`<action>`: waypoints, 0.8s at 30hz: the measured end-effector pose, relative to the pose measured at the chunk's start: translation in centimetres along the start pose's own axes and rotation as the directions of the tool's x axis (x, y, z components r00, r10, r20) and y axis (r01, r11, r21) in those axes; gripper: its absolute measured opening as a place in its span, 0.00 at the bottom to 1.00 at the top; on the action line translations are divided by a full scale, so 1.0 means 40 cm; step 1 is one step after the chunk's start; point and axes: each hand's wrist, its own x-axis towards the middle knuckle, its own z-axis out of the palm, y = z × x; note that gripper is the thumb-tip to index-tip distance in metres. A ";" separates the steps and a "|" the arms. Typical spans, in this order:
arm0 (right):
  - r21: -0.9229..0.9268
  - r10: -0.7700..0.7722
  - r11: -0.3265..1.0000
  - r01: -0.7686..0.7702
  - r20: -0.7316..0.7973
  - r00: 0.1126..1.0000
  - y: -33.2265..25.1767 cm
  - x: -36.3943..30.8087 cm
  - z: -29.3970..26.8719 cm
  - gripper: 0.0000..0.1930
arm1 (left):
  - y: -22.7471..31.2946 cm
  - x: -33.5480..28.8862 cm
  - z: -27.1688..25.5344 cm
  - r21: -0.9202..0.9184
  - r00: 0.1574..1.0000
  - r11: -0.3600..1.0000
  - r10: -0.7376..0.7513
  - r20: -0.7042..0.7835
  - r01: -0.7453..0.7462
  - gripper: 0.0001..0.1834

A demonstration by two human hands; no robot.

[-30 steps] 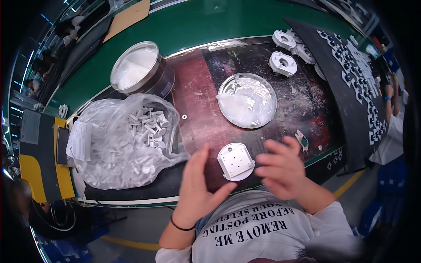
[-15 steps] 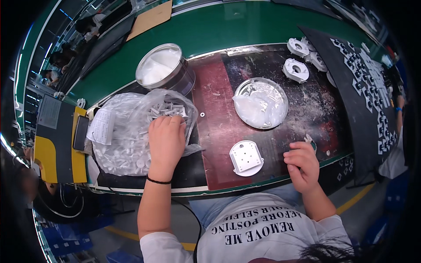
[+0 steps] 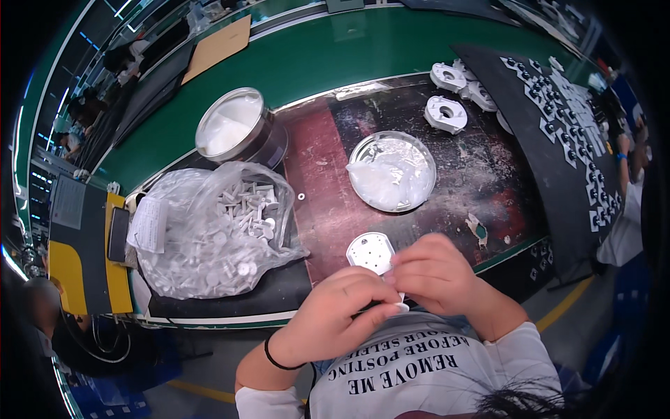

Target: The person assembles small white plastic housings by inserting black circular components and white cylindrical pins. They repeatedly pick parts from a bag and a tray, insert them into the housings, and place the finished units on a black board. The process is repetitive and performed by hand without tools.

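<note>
Both of my hands meet over the table's front edge, just in front of a white perforated plate (image 3: pixel 370 251) with a rounded outline. My left hand (image 3: pixel 335 318) is closed in a pinch on a small white plastic part (image 3: pixel 402 306), whose rounded end shows below the fingertips. Against those fingertips, my right hand (image 3: pixel 440 276) is pinched too; what it grips is hidden. Left of them lies an open clear plastic bag (image 3: pixel 188 258) full of small white stemmed parts (image 3: pixel 244 207). A round metal dish (image 3: pixel 427 157) holding translucent white grease-like material (image 3: pixel 391 181) sits beyond the plate.
A metal tin (image 3: pixel 269 140) with white contents stands behind the bag. White ring-shaped housings (image 3: pixel 445 114) sit far right, beside a black board (image 3: pixel 530 160) carrying rows of small parts. A small white ring (image 3: pixel 301 196) and a small green-and-white object (image 3: pixel 477 229) lie on the table.
My left hand has left the bag and come right to the front edge, now with a small white part. My right hand has moved left to meet it, away from the green-and-white object.
</note>
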 end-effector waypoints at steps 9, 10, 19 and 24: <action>0.017 0.011 1.000 -0.012 0.058 0.998 0.002 -0.007 -0.022 0.12 | -0.036 -0.031 0.049 -0.139 0.979 0.985 -0.126 -0.158 0.104 0.14; -0.038 0.058 0.998 -0.056 0.041 0.997 0.019 -0.013 -0.029 0.11 | -0.035 -0.037 0.056 -0.170 0.957 0.973 -0.190 -0.221 0.155 0.16; -0.538 0.383 0.735 -0.412 -0.172 0.908 0.215 -0.009 -0.111 0.07 | -0.126 -0.102 0.037 0.137 0.871 0.985 -0.029 -0.491 0.109 0.21; -0.604 0.342 0.721 -0.340 -0.118 0.932 0.218 -0.005 -0.103 0.06 | -0.176 -0.122 0.050 0.038 0.829 0.987 -0.111 -0.548 0.158 0.21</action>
